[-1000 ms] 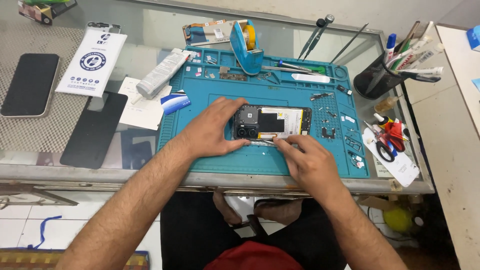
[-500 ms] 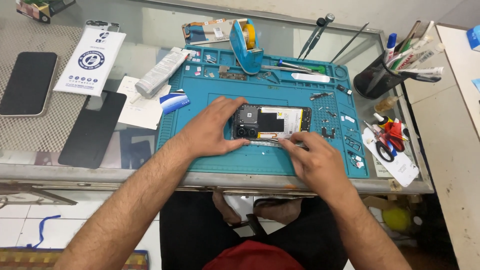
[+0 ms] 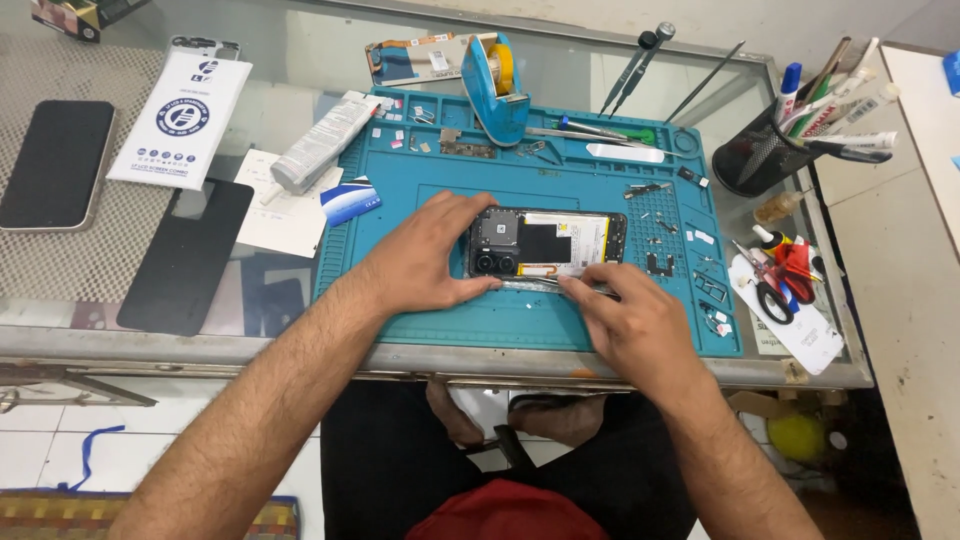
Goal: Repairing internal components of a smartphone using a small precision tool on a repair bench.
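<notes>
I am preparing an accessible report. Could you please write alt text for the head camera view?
A person's left hand steadies an opened smartphone on a teal repair mat, while the right hand presses a thin metal tool along its near edge. Around them on the glass table lie a tape dispenser, a pen holder, scissors and two dark phones.

Phone repair workshop; teal repair mat (image 3: 420, 190) w/ small parts, screwdrivers (image 3: 632, 65), opened phone (image 3: 548, 243), glass counter (image 3: 300, 60).
</notes>
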